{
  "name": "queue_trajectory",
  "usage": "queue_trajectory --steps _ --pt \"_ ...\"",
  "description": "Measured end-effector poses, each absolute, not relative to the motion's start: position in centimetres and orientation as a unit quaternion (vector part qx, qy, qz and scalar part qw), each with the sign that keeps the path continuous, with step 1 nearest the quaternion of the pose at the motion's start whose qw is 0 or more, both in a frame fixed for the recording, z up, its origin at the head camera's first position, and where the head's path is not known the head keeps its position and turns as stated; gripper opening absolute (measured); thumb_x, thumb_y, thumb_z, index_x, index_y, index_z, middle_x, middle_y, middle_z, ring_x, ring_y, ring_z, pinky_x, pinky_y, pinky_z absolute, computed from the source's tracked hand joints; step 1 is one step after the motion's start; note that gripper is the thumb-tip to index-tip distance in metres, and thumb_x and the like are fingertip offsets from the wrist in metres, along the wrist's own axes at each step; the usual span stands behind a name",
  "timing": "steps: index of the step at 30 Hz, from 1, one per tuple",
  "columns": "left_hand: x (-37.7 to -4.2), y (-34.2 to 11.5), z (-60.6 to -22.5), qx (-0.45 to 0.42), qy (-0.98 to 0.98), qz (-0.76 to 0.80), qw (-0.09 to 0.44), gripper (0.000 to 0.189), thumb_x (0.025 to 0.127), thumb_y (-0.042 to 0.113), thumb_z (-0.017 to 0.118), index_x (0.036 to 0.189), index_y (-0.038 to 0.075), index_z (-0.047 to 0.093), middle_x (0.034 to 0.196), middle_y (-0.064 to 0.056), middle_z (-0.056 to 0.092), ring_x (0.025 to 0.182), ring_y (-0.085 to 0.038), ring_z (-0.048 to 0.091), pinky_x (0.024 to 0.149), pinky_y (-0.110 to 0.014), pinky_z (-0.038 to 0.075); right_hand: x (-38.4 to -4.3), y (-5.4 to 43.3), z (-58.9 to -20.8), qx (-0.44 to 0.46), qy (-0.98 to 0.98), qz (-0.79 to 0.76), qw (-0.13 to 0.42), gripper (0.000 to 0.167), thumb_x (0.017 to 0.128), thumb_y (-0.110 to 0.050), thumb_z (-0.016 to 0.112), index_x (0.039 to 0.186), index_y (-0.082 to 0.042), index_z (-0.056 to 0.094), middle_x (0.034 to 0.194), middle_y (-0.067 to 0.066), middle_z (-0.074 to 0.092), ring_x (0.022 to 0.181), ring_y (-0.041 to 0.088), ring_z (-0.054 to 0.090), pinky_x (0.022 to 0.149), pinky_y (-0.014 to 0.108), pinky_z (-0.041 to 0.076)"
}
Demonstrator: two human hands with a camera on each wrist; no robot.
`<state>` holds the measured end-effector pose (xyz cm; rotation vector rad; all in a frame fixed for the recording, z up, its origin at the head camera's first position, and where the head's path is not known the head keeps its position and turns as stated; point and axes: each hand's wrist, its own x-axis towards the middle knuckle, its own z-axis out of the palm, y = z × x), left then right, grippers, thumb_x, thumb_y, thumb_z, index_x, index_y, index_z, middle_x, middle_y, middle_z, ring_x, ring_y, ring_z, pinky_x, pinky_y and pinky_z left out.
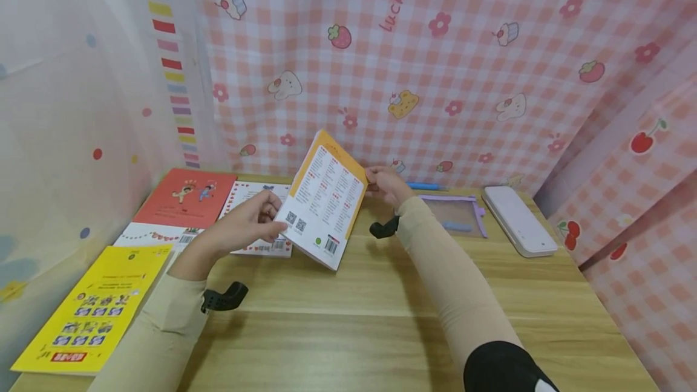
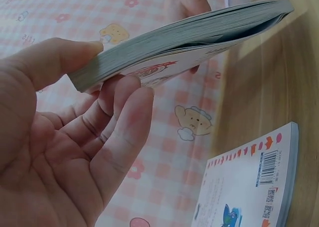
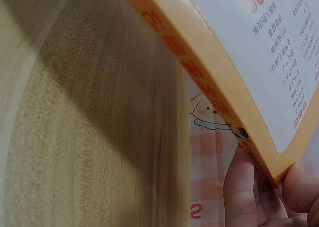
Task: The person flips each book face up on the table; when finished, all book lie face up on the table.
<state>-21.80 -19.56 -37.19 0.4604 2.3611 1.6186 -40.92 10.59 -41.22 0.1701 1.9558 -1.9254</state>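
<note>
A paperback book (image 1: 325, 198) with an orange and white back cover is held up, tilted, over the middle of the table. My left hand (image 1: 247, 222) pinches its left edge, the thumb on the back cover and the fingers beneath; the left wrist view shows its page edges beside the thumb. My right hand (image 1: 389, 185) grips the far right corner, and in the right wrist view thumb and fingers pinch the orange spine (image 3: 199, 82) end. Below and left of the held book lies a white book with a heart border (image 1: 267, 247), partly hidden by my left hand.
At the left lie a red-covered book (image 1: 187, 198) and a yellow book (image 1: 100, 307). On the right are a purple-edged mesh pouch (image 1: 452, 213), a blue pen (image 1: 425, 186) and a white case (image 1: 520, 221). A pink checked curtain (image 1: 435, 65) hangs along the table's back edge.
</note>
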Motion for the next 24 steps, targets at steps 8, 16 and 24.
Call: queue_trajectory --steps 8,16,24 --pt "-21.62 -19.57 -36.76 0.163 0.813 0.547 0.110 0.029 0.099 0.009 0.066 0.117 -0.003 0.046 0.100 -0.018 0.058 0.092 -0.033 0.064 0.077 -0.042 0.061 -40.87 10.65 -41.46 0.064 0.707 -0.677 0.195 0.035 0.108 -0.017 0.048 0.138 0.000 0.057 0.111 0.013 0.065 0.089 0.023 0.065 0.090 0.037 0.058" --pt "-21.63 -19.44 -36.63 0.161 0.816 0.547 0.098 0.031 0.096 0.009 0.070 0.115 -0.003 0.049 0.099 -0.017 0.059 0.090 -0.029 0.064 0.077 -0.043 0.061 -40.95 10.57 -41.60 0.073 0.697 -0.684 0.200 0.035 0.109 -0.014 0.046 0.139 -0.001 0.055 0.116 0.014 0.062 0.094 0.024 0.063 0.089 0.036 0.057" --pt "-21.76 -19.34 -36.43 0.162 0.818 0.544 0.094 0.033 0.095 0.009 0.071 0.116 -0.004 0.049 0.098 -0.017 0.058 0.089 -0.027 0.062 0.076 -0.041 0.062 -40.84 10.51 -41.59 0.067 0.700 -0.682 0.200 0.035 0.109 -0.014 0.045 0.140 -0.001 0.055 0.115 0.014 0.062 0.093 0.024 0.064 0.084 0.034 0.058"
